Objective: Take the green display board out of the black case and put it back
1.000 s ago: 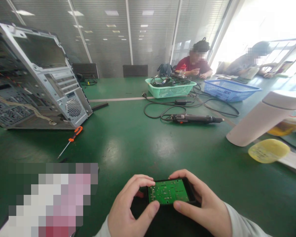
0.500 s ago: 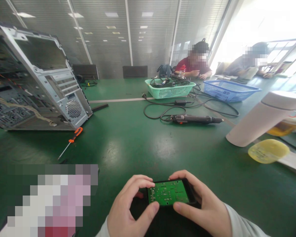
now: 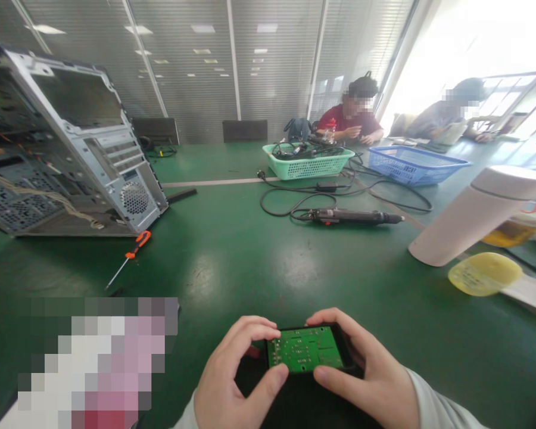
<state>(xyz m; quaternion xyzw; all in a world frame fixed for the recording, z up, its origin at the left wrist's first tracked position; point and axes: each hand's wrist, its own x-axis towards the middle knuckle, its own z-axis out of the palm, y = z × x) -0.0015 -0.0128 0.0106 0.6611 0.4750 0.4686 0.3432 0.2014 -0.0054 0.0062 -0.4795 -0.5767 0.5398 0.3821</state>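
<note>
Low in the middle of the view, a green circuit board (image 3: 304, 348) sits in a shallow black casing (image 3: 346, 345), solder points facing up. My left hand (image 3: 243, 369) grips its left end, thumb at the near edge and fingertips at the far edge. On the right end, my right hand (image 3: 361, 366) holds it the same way, its thumb along the near edge and its fingers curled behind the casing. The underside of the casing is hidden.
An opened computer case (image 3: 84, 149) stands at the left, an orange-handled screwdriver (image 3: 136, 245) before it. Farther back are an electric screwdriver (image 3: 352, 215), a green basket (image 3: 310, 167) of cables and a blue basket (image 3: 415, 170). A pale bottle (image 3: 469, 220) stands right. Two people sit beyond.
</note>
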